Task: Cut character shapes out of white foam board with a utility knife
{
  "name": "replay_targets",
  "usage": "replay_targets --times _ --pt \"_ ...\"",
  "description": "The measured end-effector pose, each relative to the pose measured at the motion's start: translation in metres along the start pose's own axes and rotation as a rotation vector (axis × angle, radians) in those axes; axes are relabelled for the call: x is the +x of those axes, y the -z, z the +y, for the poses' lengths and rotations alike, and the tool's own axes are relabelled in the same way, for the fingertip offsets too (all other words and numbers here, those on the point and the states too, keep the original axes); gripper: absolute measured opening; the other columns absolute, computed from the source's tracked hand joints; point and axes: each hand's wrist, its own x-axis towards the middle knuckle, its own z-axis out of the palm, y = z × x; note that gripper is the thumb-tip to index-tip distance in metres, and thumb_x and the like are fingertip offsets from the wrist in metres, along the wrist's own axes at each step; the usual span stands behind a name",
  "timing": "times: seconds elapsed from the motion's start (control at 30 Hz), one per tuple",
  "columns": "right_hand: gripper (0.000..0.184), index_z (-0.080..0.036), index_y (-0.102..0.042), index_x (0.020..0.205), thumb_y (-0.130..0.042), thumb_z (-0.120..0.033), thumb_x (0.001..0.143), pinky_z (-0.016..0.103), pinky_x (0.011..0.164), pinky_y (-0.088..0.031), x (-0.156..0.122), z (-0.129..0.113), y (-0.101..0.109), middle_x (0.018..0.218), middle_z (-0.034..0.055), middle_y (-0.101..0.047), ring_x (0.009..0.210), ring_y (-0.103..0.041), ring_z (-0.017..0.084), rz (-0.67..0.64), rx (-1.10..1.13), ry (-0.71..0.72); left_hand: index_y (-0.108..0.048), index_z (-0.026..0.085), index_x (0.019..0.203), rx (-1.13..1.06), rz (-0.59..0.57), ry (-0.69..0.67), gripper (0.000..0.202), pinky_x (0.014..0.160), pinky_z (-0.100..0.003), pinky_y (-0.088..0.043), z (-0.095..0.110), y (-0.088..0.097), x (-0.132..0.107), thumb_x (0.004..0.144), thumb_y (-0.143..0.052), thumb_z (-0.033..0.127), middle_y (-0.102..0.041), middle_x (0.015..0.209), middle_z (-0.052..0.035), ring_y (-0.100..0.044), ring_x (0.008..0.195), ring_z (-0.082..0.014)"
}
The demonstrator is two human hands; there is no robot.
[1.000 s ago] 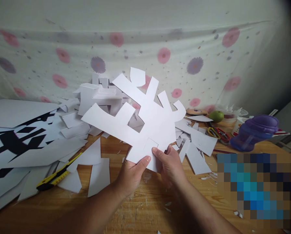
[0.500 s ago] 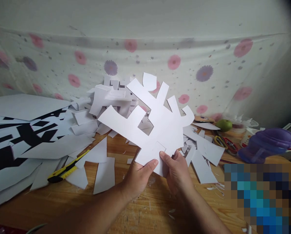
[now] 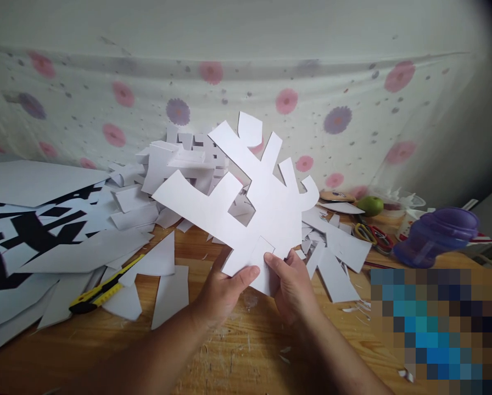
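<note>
A large white paper cutout (image 3: pixel 266 208) with several branching arms is held up above the wooden table (image 3: pixel 238 351). My left hand (image 3: pixel 221 293) grips its lower edge, thumb on top. Just to the right, my right hand (image 3: pixel 293 285) pinches the same lower edge beside a small rectangular flap. The cutout tilts away from me and hides part of the scrap pile behind it.
A heap of white paper offcuts (image 3: pixel 175 170) lies behind and to the left, over black-and-white sheets (image 3: pixel 27 230). A yellow utility knife (image 3: pixel 101 291) lies at the left. At the right are scissors (image 3: pixel 372 233), a green fruit (image 3: pixel 369 206) and a purple container (image 3: pixel 439 233). A flowered cloth (image 3: pixel 270 93) hangs behind.
The view shifted slightly between frames. Both hands kept hold of the cutout's lower edge, and it stayed raised with almost the same tilt.
</note>
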Motion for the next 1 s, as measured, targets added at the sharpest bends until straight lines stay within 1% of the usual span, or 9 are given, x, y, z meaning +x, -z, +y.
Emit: replay_targets --times 0.13,0.23,0.33,0.4,0.5,0.6,0.67,0.8,1.0 --pt "0.048 -0.020 -0.062 0.102 -0.085 -0.026 0.060 0.039 0.082 -0.054 0.004 0.001 0.005 0.103 0.0072 -0.076 0.092 -0.070 0.027 0.048 -0.078 0.020 -0.064 0.022 0.121 -0.075 0.045 0.053 0.048 0.101 -0.048 -0.048 0.012 -0.005 0.003 0.079 -0.072 0.044 -0.068 0.120 -0.0111 -0.058 0.119 -0.0330" --pt "0.053 -0.020 -0.061 0.099 -0.088 -0.027 0.054 0.040 0.078 -0.055 0.009 0.002 0.009 0.100 0.0083 -0.076 0.090 -0.069 0.028 0.068 -0.151 0.056 -0.071 0.017 0.105 -0.078 0.106 0.104 0.034 0.096 -0.048 -0.051 0.019 -0.004 0.008 0.078 -0.074 0.037 -0.073 0.107 -0.0125 -0.063 0.110 -0.0333" --pt "0.053 -0.020 -0.061 0.099 -0.088 -0.029 0.055 0.040 0.077 -0.055 0.012 0.001 0.010 0.097 0.0083 -0.076 0.089 -0.069 0.028 0.072 -0.187 0.070 -0.073 0.017 0.080 -0.062 0.129 0.126 0.017 0.095 -0.047 -0.050 0.023 -0.001 0.011 0.072 -0.079 0.030 -0.075 0.095 -0.0101 -0.066 0.104 -0.0325" --pt "0.052 -0.020 -0.061 0.099 -0.087 -0.029 0.056 0.041 0.079 -0.054 0.013 0.000 0.011 0.095 0.0081 -0.075 0.088 -0.069 0.028 0.073 -0.194 0.074 -0.071 0.017 0.069 -0.045 0.132 0.135 0.017 0.096 -0.046 -0.050 0.024 0.001 0.012 0.070 -0.081 0.030 -0.076 0.091 -0.0090 -0.067 0.103 -0.0322" --pt "0.053 -0.019 -0.062 0.104 -0.086 -0.028 0.058 0.043 0.082 -0.053 0.013 -0.002 0.011 0.099 0.0087 -0.075 0.091 -0.069 0.029 0.076 -0.188 0.071 -0.074 0.015 0.078 -0.007 0.127 0.171 0.019 0.097 -0.047 -0.048 0.025 0.003 0.014 0.069 -0.081 0.030 -0.076 0.092 -0.0105 -0.067 0.103 -0.0323" --pt "0.050 -0.020 -0.062 0.105 -0.083 -0.026 0.060 0.042 0.085 -0.052 0.013 -0.005 0.011 0.104 0.0083 -0.075 0.095 -0.069 0.029 0.081 -0.190 0.072 -0.074 0.015 0.098 0.013 0.112 0.194 0.034 0.100 -0.047 -0.047 0.026 0.003 0.016 0.068 -0.083 0.029 -0.075 0.102 -0.0118 -0.065 0.109 -0.0323" --pt "0.046 -0.021 -0.063 0.101 -0.082 -0.024 0.060 0.041 0.084 -0.052 0.014 -0.005 0.011 0.103 0.0074 -0.075 0.095 -0.068 0.028 0.082 -0.205 0.080 -0.073 0.016 0.102 0.017 0.100 0.210 0.039 0.099 -0.049 -0.047 0.027 0.002 0.016 0.067 -0.083 0.030 -0.074 0.106 -0.0124 -0.064 0.110 -0.0331" --pt "0.042 -0.021 -0.062 0.096 -0.082 -0.023 0.059 0.041 0.083 -0.052 0.015 -0.004 0.013 0.100 0.0063 -0.076 0.095 -0.068 0.028 0.079 -0.214 0.093 -0.073 0.014 0.100 0.042 0.076 0.225 0.035 0.102 -0.051 -0.046 0.027 0.001 0.015 0.071 -0.080 0.033 -0.073 0.107 -0.0141 -0.062 0.114 -0.0341" --pt "0.042 -0.021 -0.062 0.096 -0.082 -0.024 0.060 0.040 0.082 -0.052 0.016 -0.002 0.014 0.099 0.0064 -0.076 0.093 -0.068 0.028 0.086 -0.242 0.101 -0.074 0.015 0.094 0.089 0.083 0.135 0.027 0.114 -0.047 -0.033 0.019 -0.001 0.014 0.075 -0.078 0.035 -0.074 0.104 -0.0110 -0.052 0.128 -0.0299"
